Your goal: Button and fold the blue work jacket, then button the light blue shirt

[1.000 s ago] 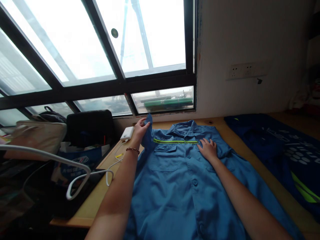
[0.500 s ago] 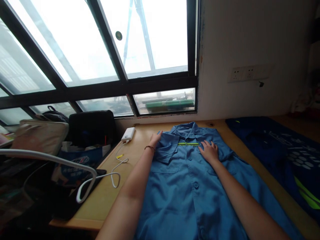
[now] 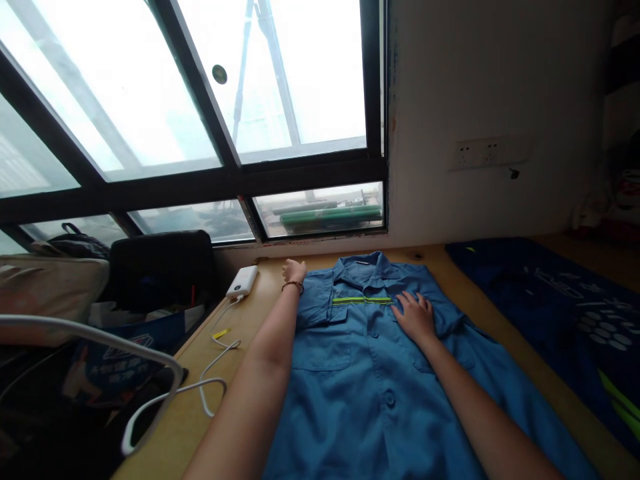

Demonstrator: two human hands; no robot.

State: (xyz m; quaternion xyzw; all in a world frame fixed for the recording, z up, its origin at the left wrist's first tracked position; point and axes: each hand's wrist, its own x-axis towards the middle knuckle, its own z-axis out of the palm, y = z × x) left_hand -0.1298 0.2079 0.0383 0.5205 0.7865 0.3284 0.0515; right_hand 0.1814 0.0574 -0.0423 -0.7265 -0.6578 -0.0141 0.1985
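Note:
A blue button-up work shirt (image 3: 345,407) lies front up, its collar toward the window. A yellow-green stripe crosses its chest. The sleeve on the left (image 3: 316,293) is folded inward over the chest. Just beyond that sleeve's outer edge is my left hand (image 3: 294,271), wearing a bracelet; it holds nothing, fingers loosely curled and thumb apart. On the right side of the chest, by the end of the stripe, my right hand (image 3: 416,316) rests flat with its fingers spread. The shirt's lower part runs out of view.
A white power bank (image 3: 242,282) with a white cable lies left on the wooden table (image 3: 250,333). Dark blue printed fabric (image 3: 530,293) is spread on the right. Bags (image 3: 125,353) stand beyond the left table edge. A white curved bar (image 3: 100,332) crosses the lower left.
My left hand has let go of the folded sleeve and moved left off it. The sleeve lies flatter across the chest. My right hand stays on the shirt. The view has shifted slightly.

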